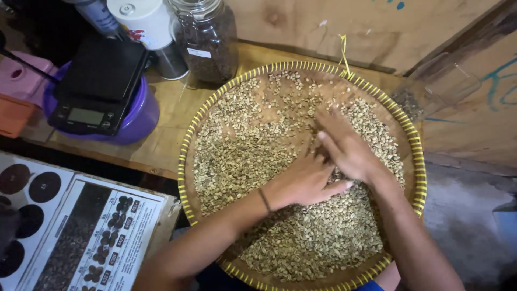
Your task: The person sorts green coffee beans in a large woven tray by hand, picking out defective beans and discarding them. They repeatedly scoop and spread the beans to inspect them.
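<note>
Both hands lie flat with fingers spread, holding nothing, on the pale beans (pixel 253 156) in the round woven tray (pixel 189 134) at frame centre: left hand (pixel 302 182) below, right hand (pixel 347 148) just above, touching. A scale (pixel 99 81) sits upper left on the worktop (pixel 167 108).

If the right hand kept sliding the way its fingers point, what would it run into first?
The right hand points up and left across the woven tray. It would first plough through more of the pale beans, then probably reach the tray's yellow-edged rim near the glass jar. Depth is hard to judge.
</note>
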